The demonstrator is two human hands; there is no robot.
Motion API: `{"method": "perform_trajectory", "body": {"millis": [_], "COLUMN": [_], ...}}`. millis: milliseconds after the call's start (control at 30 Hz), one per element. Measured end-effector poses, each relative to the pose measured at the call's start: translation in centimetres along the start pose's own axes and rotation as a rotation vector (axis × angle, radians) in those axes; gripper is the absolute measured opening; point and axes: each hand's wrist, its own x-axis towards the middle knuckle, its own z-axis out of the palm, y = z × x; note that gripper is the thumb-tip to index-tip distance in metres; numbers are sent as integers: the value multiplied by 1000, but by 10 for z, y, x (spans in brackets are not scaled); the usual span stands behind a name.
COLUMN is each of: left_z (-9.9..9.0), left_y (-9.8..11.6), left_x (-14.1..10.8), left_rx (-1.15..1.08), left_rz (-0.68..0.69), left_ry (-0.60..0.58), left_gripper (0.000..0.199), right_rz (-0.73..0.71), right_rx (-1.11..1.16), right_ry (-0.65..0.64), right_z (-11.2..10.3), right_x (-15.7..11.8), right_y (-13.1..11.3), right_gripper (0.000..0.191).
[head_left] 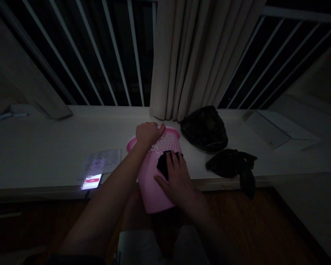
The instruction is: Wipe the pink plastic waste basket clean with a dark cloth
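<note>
A pink plastic wastebasket lies tilted, its mouth on the white ledge and its base towards me over the front edge. Perforations run round its upper wall. At its rim, my left hand is closed, with the thumb pointing right. Against the basket's side, my right hand presses a bunched black cloth, fingers bent over it and thumb apart on the pink plastic. A small tag-like patch shows at the cloth's top. Part of the cloth is hidden beneath the fingers.
Two black plastic bags, a fuller one and a flatter one, lie to the right on the ledge. A white box stands beyond them. Paper and a lit phone are left. Curtains and window bars stand behind.
</note>
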Motion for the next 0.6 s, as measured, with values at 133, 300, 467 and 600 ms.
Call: {"method": "perform_trajectory", "body": {"millis": [133, 300, 467, 600], "left_z": [0, 0, 0, 2], "left_y": [-1, 0, 0, -1], "left_x": [-1, -1, -1, -1], "left_rx": [-3, -27, -24, -21], "left_rz": [1, -6, -8, 1], "left_ry": [4, -12, -8, 1], "left_gripper": [72, 72, 71, 72], "right_rz": [-17, -32, -17, 3], "right_rx": [-25, -56, -80, -87], "right_ry": [-26, -28, -34, -33], "right_z": [-7, -13, -15, -13], "right_x": [6, 15, 22, 24], "right_y": [-2, -3, -8, -12], "right_gripper": [81, 81, 80, 78]}}
